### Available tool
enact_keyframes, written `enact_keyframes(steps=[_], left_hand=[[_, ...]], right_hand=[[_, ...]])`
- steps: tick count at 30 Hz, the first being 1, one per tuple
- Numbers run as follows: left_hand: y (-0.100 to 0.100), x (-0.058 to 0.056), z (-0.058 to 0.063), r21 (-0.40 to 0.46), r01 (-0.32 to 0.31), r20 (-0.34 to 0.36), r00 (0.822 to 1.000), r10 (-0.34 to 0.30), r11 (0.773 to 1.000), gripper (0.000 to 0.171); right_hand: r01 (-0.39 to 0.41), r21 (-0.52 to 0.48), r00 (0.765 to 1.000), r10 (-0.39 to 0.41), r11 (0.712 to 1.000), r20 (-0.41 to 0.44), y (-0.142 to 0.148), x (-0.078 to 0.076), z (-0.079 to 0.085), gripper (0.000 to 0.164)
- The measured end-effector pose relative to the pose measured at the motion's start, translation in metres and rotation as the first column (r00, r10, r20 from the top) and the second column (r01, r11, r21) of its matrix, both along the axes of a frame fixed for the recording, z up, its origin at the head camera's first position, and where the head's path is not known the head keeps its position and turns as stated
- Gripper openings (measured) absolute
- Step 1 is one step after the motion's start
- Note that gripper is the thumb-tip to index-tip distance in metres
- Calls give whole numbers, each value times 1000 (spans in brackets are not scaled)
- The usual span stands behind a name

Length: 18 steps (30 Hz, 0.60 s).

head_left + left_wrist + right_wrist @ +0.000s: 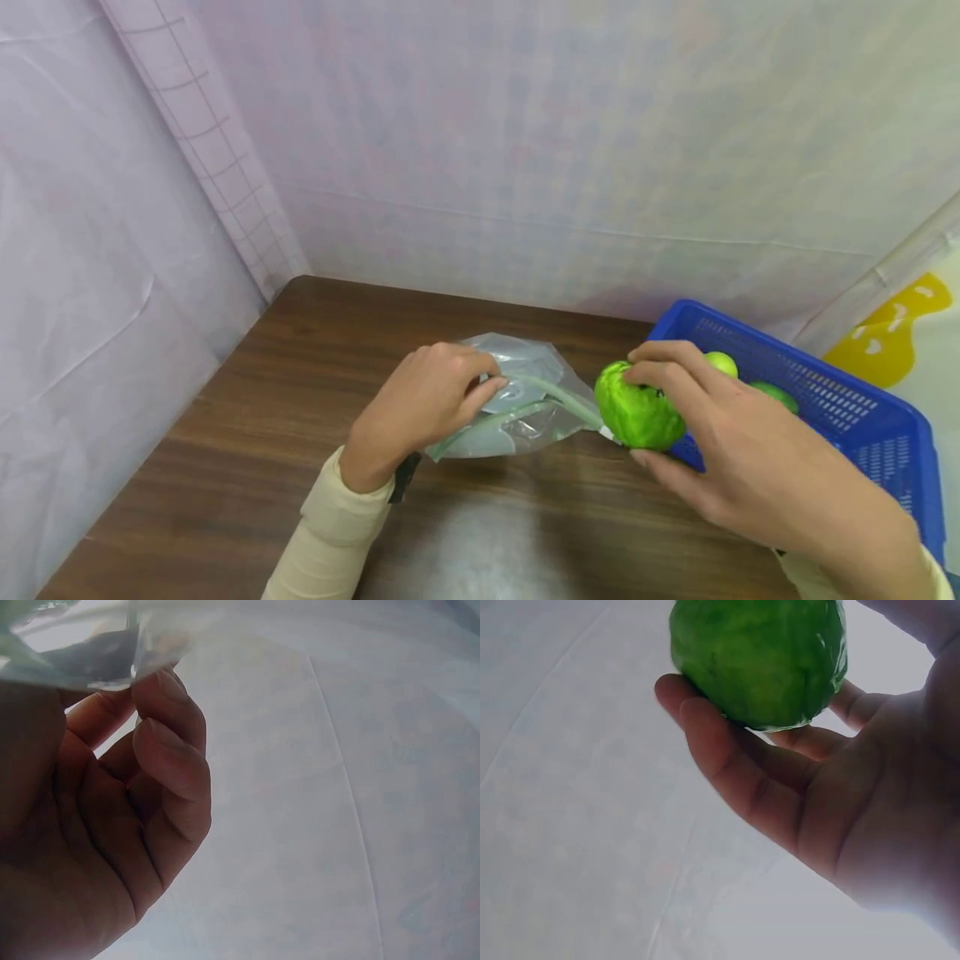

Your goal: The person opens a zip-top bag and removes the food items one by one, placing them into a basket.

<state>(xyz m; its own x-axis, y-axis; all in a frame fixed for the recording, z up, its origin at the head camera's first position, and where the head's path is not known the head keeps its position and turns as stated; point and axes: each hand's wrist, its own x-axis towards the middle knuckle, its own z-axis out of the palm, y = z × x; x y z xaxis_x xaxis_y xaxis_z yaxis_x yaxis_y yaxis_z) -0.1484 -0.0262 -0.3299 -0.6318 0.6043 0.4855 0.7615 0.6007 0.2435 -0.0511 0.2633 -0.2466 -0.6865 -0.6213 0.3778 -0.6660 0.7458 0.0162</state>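
My right hand (742, 442) grips a bright green, round, lumpy vegetable that looks like a small cabbage (637, 408). Its fingers curl over the top and the thumb lies below; the right wrist view also shows the cabbage (757, 660) against the fingers. A clear plastic bag with green strips along its mouth (517, 400) is on the table, left of the cabbage. My left hand (427, 396) pinches the bag's near-left edge between thumb and fingers. In the left wrist view, the bag (97, 645) covers part of the fingertips.
A blue perforated plastic basket (810, 362) stands at the right, partly behind my right hand. Inside are a light green round item (722, 363) and a darker green one (776, 395). Pale sheeting (525, 150) hangs behind the brown wooden table (300, 383).
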Motion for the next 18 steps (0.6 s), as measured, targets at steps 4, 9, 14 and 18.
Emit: enact_keyframes(steps=[4,9,14,18], left_hand=[[0,1,-1,4,-6,-6,1000,6,1000,14],[1,1,-2,11,-8,-12,1000,8,1000,13],[2,2,-1,10,2,9,1000,-2,1000,15],[2,3,0,9,6,15,1000,-6,1000,16]], right_hand=[[15,54,1000,-15,998,-4,16,-6,6,57],[98,110,994,-103,989,36,40,-15,7,73],[196,146,975,-209,970,78,72,-28,8,72],[296,205,930,-330,933,160,97,-42,10,71]])
